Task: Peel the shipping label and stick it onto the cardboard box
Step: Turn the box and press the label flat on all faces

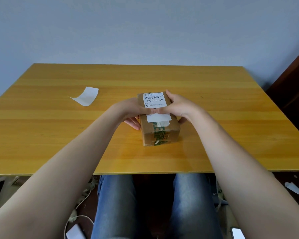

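Currently, a curled white backing sheet (85, 97) lies at the left of the yellow wooden worktop (59, 135). My left grip (133, 109) clasps the left side of the brown taped cardboard box (160, 133), thumb on top. The white printed shipping label (154, 100) lies on the box top. I judge it thin and limp, best pressed from the middle outwards. My right grip (176, 106) clasps the right side, and the thumbs meet.

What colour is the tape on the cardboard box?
Green with pale patches: the tape shows best in the head view.
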The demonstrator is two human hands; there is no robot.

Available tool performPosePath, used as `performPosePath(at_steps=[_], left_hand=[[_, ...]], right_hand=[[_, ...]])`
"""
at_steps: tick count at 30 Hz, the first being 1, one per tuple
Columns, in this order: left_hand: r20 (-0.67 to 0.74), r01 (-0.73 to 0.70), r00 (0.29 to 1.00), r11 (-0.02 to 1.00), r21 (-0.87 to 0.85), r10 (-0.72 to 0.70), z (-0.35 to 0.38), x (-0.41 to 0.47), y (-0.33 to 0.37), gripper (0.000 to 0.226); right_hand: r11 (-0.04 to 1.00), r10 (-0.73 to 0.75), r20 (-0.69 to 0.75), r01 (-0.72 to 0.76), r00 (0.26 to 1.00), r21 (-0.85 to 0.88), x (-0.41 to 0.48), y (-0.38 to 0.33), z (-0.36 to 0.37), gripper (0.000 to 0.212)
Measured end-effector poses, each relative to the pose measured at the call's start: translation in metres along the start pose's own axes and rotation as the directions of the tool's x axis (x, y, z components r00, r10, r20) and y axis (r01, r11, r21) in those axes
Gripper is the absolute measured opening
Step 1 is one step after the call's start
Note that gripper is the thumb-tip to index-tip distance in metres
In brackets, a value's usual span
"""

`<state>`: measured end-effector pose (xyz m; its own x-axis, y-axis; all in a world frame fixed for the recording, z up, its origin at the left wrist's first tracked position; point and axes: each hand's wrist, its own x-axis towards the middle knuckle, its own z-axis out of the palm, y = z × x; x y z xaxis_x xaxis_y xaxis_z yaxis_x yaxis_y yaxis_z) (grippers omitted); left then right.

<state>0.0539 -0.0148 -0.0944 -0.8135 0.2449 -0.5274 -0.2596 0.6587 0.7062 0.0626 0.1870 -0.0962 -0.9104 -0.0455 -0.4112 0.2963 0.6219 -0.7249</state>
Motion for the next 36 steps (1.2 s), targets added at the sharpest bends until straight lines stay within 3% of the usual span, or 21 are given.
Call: performPosePath(at_steps=[2, 6, 11, 22, 30, 32, 36], left_hand=[[0.015, -0.007, 1.000, 1.000, -0.011, 0.007, 0.000, -0.002, -0.002, 0.026], [0.041, -0.016, 0.999, 1.000, -0.004, 0.016, -0.001, -0.003, -0.003, 0.034], [0.093, -0.040, 0.995, 0.999, 0.019, 0.038, -0.001, -0.004, -0.002, 0.026], [0.162, -0.009, 0.987, 0.999, 0.051, 0.000, -0.003, -0.002, -0.003, 0.054], [0.141, -0.047, 0.988, 0.996, -0.072, 0.056, 0.006, -0.012, -0.002, 0.038], [0.141, -0.049, 0.988, 0.994, -0.096, 0.062, 0.007, -0.014, 0.000, 0.033], [0.059, -0.038, 0.997, 0.988, -0.147, 0.047, 0.012, -0.013, 0.002, 0.025]], right_hand=[[1.000, 0.012, 0.031, -0.012, 0.999, -0.014, -0.001, 0.001, 0.000, 0.123], [0.999, 0.024, 0.078, -0.021, 0.997, -0.036, -0.002, 0.003, -0.001, 0.131], [0.998, 0.031, 0.108, -0.024, 0.994, -0.066, -0.003, 0.005, -0.002, 0.138], [0.994, 0.036, 0.219, -0.013, 0.975, -0.106, -0.005, 0.008, -0.004, 0.152], [0.995, -0.016, 0.152, 0.032, 0.988, -0.100, -0.006, 0.009, -0.005, 0.162], [0.996, -0.022, 0.110, 0.032, 0.994, -0.088, -0.009, 0.005, -0.006, 0.146], [0.998, -0.048, 0.012, 0.048, 0.999, -0.041, -0.014, 0.003, -0.006, 0.077]])
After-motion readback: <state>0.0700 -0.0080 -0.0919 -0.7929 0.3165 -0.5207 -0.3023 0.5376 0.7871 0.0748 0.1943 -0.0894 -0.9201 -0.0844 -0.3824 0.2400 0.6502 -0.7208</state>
